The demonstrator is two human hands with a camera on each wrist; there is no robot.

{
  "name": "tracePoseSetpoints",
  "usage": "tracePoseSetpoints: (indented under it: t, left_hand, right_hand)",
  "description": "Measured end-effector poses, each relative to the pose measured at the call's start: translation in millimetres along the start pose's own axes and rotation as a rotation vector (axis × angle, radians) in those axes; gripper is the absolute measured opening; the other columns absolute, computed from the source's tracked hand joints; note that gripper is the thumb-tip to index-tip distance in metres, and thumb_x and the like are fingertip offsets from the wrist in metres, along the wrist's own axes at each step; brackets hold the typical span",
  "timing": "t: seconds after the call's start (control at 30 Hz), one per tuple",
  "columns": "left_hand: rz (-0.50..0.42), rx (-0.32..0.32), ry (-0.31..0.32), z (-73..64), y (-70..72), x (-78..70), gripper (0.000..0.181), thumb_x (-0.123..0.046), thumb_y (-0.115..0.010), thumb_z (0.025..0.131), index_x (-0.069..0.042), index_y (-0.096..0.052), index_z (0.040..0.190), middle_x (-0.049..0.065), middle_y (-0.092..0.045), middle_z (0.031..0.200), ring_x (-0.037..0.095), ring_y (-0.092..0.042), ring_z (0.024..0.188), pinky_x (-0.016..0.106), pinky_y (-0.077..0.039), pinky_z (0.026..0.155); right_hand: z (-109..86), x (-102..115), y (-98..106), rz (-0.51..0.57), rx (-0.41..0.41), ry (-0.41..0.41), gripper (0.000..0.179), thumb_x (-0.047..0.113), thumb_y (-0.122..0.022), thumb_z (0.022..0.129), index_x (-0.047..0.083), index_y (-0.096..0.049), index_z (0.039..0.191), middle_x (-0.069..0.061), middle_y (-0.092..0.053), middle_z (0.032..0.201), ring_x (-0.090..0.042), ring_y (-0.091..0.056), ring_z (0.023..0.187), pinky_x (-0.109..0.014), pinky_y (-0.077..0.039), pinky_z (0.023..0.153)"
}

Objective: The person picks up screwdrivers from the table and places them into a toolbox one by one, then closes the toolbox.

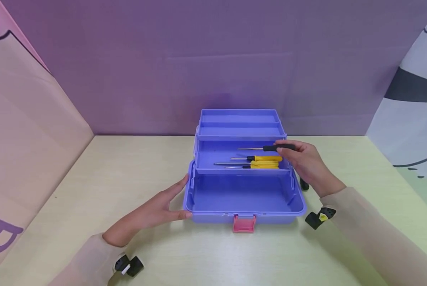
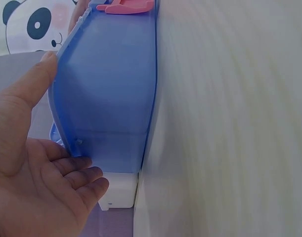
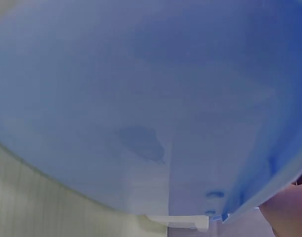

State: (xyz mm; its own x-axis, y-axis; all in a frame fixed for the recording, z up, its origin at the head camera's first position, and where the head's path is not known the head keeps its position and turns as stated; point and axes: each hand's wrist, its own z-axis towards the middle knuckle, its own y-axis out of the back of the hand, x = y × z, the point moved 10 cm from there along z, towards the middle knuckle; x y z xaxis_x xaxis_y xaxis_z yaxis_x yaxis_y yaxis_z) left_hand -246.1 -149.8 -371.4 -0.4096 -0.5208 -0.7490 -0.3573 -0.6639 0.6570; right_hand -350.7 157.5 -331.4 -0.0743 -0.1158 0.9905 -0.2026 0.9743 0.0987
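Observation:
A blue-purple toolbox (image 1: 213,218) stands with its tiers unfolded. Over the middle tray (image 1: 209,153), my right hand (image 1: 306,161) pinches the black handle of a screwdriver (image 1: 278,147), its thin shaft pointing left. Several yellow-handled screwdrivers (image 1: 265,163) lie side by side in that tray. My left hand (image 1: 156,208) rests against the box's left side, thumb at the front corner. In the left wrist view the left hand (image 2: 37,163) has its thumb at the rim and its fingertips against the side wall. The right wrist view shows mostly the box wall (image 3: 141,98), with the screwdriver hidden.
A black-handled object (image 1: 304,184) lies on the table just right of the box, partly covered by the right hand. A pink latch (image 1: 244,224) hangs at the front. The purple backdrop (image 1: 184,71) rises behind the pale wooden table (image 1: 134,167).

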Motion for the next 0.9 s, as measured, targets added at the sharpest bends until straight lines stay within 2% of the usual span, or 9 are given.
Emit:
tracePoseSetpoints:
  t: [0.17,0.23,0.37,0.43,0.57,0.67,0.8,0.9]
  left_hand:
    - [0.003,-0.001,-0.014,0.6,1.4,-2.8,0.093,-0.029,-0.070,0.085,-0.007,-0.009,0.151,0.016,-0.013,0.156,0.038,-0.016,0.141,0.056,-0.024,0.109]
    - [0.001,-0.001,-0.017,1.0,1.5,-3.1,0.093,-0.030,-0.070,0.085,-0.008,-0.009,0.152,0.016,-0.013,0.156,0.038,-0.016,0.141,0.056,-0.024,0.109]
    - [-0.014,0.005,-0.015,1.4,0.3,-3.2,0.094,-0.030,-0.071,0.085,-0.010,-0.008,0.152,0.013,-0.013,0.156,0.036,-0.016,0.141,0.055,-0.024,0.110]
    - [-0.015,0.007,-0.012,1.8,-0.2,-3.4,0.094,-0.030,-0.071,0.085,-0.010,-0.009,0.152,0.013,-0.013,0.156,0.036,-0.016,0.141,0.055,-0.024,0.110]
    - [-0.013,0.009,-0.006,1.8,-0.7,-3.3,0.093,-0.031,-0.071,0.085,-0.008,-0.009,0.152,0.015,-0.013,0.156,0.037,-0.016,0.141,0.056,-0.023,0.109]
    - [-0.009,0.010,-0.002,1.8,-1.2,-2.9,0.093,-0.032,-0.070,0.085,-0.007,-0.009,0.151,0.015,-0.013,0.156,0.037,-0.016,0.141,0.056,-0.023,0.109]
    - [-0.014,0.010,0.006,1.5,-1.2,-1.9,0.094,-0.033,-0.070,0.085,-0.007,-0.009,0.151,0.014,-0.012,0.156,0.036,-0.015,0.141,0.055,-0.023,0.110]
    - [-0.017,0.007,0.009,1.0,-0.9,-0.9,0.094,-0.033,-0.070,0.085,-0.007,-0.009,0.151,0.013,-0.012,0.157,0.035,-0.015,0.142,0.054,-0.022,0.110]
  right_hand:
    - [1.8,6,-2,-0.008,0.002,0.019,0.042,0.022,-0.063,0.092,0.005,-0.056,0.129,-0.007,-0.042,0.138,-0.013,-0.046,0.116,-0.015,-0.046,0.092]
    - [2.4,7,-2,-0.012,-0.001,0.021,0.038,0.021,-0.064,0.091,0.007,-0.059,0.126,-0.003,-0.046,0.133,-0.011,-0.048,0.107,-0.012,-0.047,0.085]
    - [4.0,8,-3,-0.032,-0.010,0.022,0.030,0.018,-0.065,0.090,0.010,-0.064,0.119,0.004,-0.056,0.111,-0.008,-0.044,0.080,-0.012,-0.039,0.062]
    - [5.5,8,-3,-0.056,-0.012,0.030,0.031,0.017,-0.066,0.090,0.007,-0.063,0.119,0.006,-0.058,0.102,-0.010,-0.041,0.076,-0.017,-0.034,0.056]
    - [7.9,8,-4,-0.119,-0.016,0.040,0.036,0.019,-0.066,0.090,0.002,-0.060,0.121,0.006,-0.061,0.103,-0.010,-0.049,0.091,-0.012,-0.041,0.066]
    - [8.5,8,-5,-0.170,-0.019,0.031,0.038,0.021,-0.065,0.090,0.001,-0.059,0.123,-0.002,-0.060,0.119,-0.015,-0.050,0.110,-0.017,-0.046,0.088]
    - [10.2,10,-8,-0.309,-0.011,0.027,0.038,0.023,-0.064,0.091,0.002,-0.060,0.122,-0.011,-0.057,0.124,-0.021,-0.051,0.111,-0.028,-0.043,0.096]
    - [12.9,12,-12,-0.434,0.004,0.046,0.034,0.022,-0.064,0.091,0.004,-0.063,0.120,-0.013,-0.059,0.122,-0.023,-0.053,0.106,-0.030,-0.044,0.092]
